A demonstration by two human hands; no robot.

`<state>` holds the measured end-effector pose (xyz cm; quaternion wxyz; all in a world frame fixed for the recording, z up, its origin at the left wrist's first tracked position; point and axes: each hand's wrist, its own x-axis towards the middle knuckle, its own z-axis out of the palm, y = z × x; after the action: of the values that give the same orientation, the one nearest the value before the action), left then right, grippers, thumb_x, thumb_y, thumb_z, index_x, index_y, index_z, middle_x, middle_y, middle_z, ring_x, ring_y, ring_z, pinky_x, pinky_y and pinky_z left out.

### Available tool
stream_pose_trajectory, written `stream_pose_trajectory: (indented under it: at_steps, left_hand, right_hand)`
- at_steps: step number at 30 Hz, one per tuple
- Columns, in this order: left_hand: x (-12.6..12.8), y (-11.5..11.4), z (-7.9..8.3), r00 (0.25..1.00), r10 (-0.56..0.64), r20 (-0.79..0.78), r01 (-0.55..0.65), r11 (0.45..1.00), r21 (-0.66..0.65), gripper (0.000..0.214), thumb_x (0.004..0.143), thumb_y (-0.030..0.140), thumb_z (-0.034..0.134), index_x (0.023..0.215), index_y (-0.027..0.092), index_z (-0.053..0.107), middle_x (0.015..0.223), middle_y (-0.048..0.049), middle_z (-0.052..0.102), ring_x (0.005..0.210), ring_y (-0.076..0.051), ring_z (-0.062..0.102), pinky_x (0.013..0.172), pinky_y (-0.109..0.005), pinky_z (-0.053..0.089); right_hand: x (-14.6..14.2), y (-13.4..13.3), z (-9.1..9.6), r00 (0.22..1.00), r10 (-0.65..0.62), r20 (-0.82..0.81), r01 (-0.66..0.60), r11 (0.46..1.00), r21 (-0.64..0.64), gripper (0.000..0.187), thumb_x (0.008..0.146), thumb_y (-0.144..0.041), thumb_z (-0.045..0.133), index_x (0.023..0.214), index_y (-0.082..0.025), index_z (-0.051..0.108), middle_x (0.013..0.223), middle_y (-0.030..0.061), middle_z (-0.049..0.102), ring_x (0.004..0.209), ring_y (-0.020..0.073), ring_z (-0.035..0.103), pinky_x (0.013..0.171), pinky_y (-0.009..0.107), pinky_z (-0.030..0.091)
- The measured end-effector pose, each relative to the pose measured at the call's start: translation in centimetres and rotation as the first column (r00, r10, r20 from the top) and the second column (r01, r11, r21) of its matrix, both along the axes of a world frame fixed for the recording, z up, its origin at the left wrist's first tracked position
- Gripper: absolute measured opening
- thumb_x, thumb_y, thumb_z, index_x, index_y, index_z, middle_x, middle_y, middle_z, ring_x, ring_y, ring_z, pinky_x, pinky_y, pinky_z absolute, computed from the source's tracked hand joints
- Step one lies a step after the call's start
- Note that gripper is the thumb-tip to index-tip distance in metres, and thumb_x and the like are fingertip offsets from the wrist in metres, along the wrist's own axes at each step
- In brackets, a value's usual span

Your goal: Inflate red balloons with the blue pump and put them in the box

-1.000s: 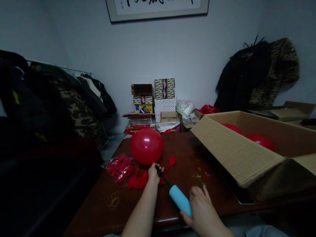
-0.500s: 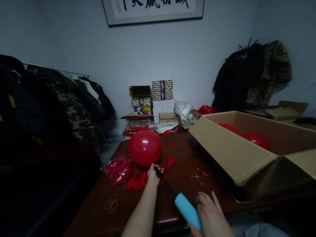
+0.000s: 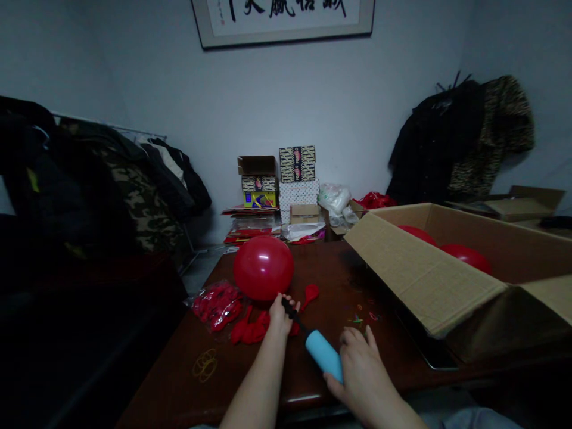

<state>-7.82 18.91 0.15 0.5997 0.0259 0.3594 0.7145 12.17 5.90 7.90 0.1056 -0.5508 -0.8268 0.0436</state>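
Note:
A round, inflated red balloon point(image 3: 263, 268) stands over the dark table, its neck at the fingers of my left hand point(image 3: 281, 314). That hand is closed around the black nozzle end of a hand balloon pump point(image 3: 324, 356), where the balloon's neck meets it; the exact grip is partly hidden. My right hand point(image 3: 365, 370) is wrapped on the pump's light-blue barrel, thumb beneath. A short stretch of black rod shows between barrel and nozzle end. Limp red balloons point(image 3: 251, 329) lie beside my left hand, and one flat balloon point(image 3: 311, 292) lies just beyond it.
On the right, an open cardboard box point(image 3: 424, 274) holds red balloons point(image 3: 467, 257); a dark flat device point(image 3: 440, 359) lies under its edge. A plastic bag of red balloons point(image 3: 217, 305), yellow rubber bands point(image 3: 205, 364) and small coloured bands point(image 3: 357, 319) rest on the table point(image 3: 161, 381).
My right hand has pushed the pump's blue barrel up and left toward my left hand, so less black rod shows. My left hand stays at the balloon's neck. The view shifts slightly.

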Motion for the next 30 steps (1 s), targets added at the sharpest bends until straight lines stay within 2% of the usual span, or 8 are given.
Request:
stream_pose_trajectory:
  at_steps: [4, 10, 14, 17, 20, 24, 27, 30]
  left_hand:
    - [0.4, -0.3, 0.1, 1.0, -0.018, 0.0, 0.018, 1.0, 0.008, 0.018, 0.085, 0.025, 0.046, 0.069, 0.018, 0.044, 0.055, 0.0043, 0.049, 0.045, -0.008, 0.046, 0.072, -0.038, 0.049]
    - [1.1, -0.7, -0.3, 0.999, -0.037, -0.006, 0.037, 0.999, -0.006, 0.015, 0.084, 0.025, 0.048, 0.07, 0.018, 0.044, 0.057, 0.0038, 0.05, 0.046, -0.009, 0.046, 0.068, -0.037, 0.05]
    - [1.6, -0.9, -0.7, 0.998, -0.055, -0.029, 0.056, 0.998, 0.034, 0.015, 0.082, 0.025, 0.05, 0.071, 0.018, 0.044, 0.057, 0.0031, 0.05, 0.046, -0.01, 0.047, 0.064, -0.036, 0.05]
    - [1.5, -1.0, -0.8, 0.996, -0.081, -0.033, 0.083, 0.995, 0.057, 0.014, 0.081, 0.026, 0.051, 0.071, 0.018, 0.045, 0.057, 0.0024, 0.05, 0.046, -0.011, 0.048, 0.061, -0.036, 0.05]
    - [1.2, -1.0, -1.0, 0.997, -0.059, -0.047, 0.061, 0.997, 0.047, 0.015, 0.081, 0.026, 0.051, 0.07, 0.018, 0.045, 0.057, 0.0019, 0.051, 0.047, -0.011, 0.05, 0.06, -0.035, 0.05]
    - [1.4, -0.7, -1.6, 0.996, -0.037, -0.082, 0.041, 0.998, 0.055, 0.015, 0.079, 0.026, 0.054, 0.069, 0.017, 0.047, 0.058, 0.0005, 0.055, 0.051, -0.013, 0.056, 0.059, -0.033, 0.05]
    - [2.1, -0.5, -2.0, 0.996, -0.062, -0.061, 0.065, 0.996, 0.062, 0.016, 0.08, 0.027, 0.053, 0.068, 0.017, 0.048, 0.063, -0.0035, 0.06, 0.062, -0.018, 0.063, 0.062, -0.034, 0.05]
    - [2.6, -0.5, -2.0, 0.996, -0.086, -0.025, 0.088, 0.99, 0.111, 0.017, 0.081, 0.026, 0.051, 0.067, 0.017, 0.048, 0.072, -0.0087, 0.066, 0.075, -0.021, 0.066, 0.071, -0.037, 0.051]
  right_hand:
    - [-1.0, 0.6, 0.3, 1.0, -0.009, 0.015, 0.009, 1.0, 0.008, 0.046, 0.07, -0.048, 0.053, 0.092, -0.011, 0.068, 0.106, 0.0163, 0.059, 0.111, 0.0324, 0.043, 0.107, 0.048, 0.005]
    - [-2.5, 2.2, -0.6, 0.999, -0.026, 0.023, 0.025, 0.999, 0.041, 0.049, 0.069, -0.051, 0.052, 0.093, -0.011, 0.069, 0.103, 0.017, 0.059, 0.108, 0.0333, 0.044, 0.106, 0.049, 0.005]
    - [-3.5, 3.2, -1.0, 0.999, -0.034, 0.015, 0.033, 0.998, 0.054, 0.049, 0.068, -0.049, 0.053, 0.093, -0.01, 0.069, 0.099, 0.017, 0.059, 0.106, 0.0333, 0.044, 0.105, 0.05, 0.005]
    - [-3.9, 3.6, -1.5, 0.999, -0.035, 0.014, 0.034, 0.998, 0.058, 0.049, 0.068, -0.05, 0.053, 0.094, -0.011, 0.068, 0.097, 0.0165, 0.06, 0.104, 0.033, 0.046, 0.105, 0.05, 0.004]
    - [-4.2, 3.8, -2.3, 0.999, -0.037, 0.035, 0.035, 0.998, 0.049, 0.052, 0.068, -0.054, 0.053, 0.095, -0.011, 0.068, 0.101, 0.0176, 0.06, 0.106, 0.0336, 0.045, 0.105, 0.051, 0.003]
    - [-4.8, 4.4, -2.8, 0.998, -0.043, 0.051, 0.039, 0.996, 0.076, 0.061, 0.073, -0.059, 0.047, 0.105, -0.01, 0.064, 0.122, 0.0208, 0.051, 0.124, 0.0356, 0.03, 0.104, 0.054, -0.003]
    - [-5.9, 5.5, -2.6, 0.999, -0.02, 0.028, 0.016, 0.991, 0.132, 0.063, 0.079, -0.058, 0.04, 0.117, -0.011, 0.056, 0.138, 0.0184, 0.037, 0.133, 0.0325, 0.014, 0.103, 0.054, -0.009]
    - [-6.9, 6.9, -2.4, 1.0, -0.009, 0.013, 0.007, 0.989, 0.15, 0.062, 0.081, -0.054, 0.04, 0.126, -0.012, 0.048, 0.143, 0.0162, 0.029, 0.135, 0.0302, 0.009, 0.103, 0.053, -0.011]
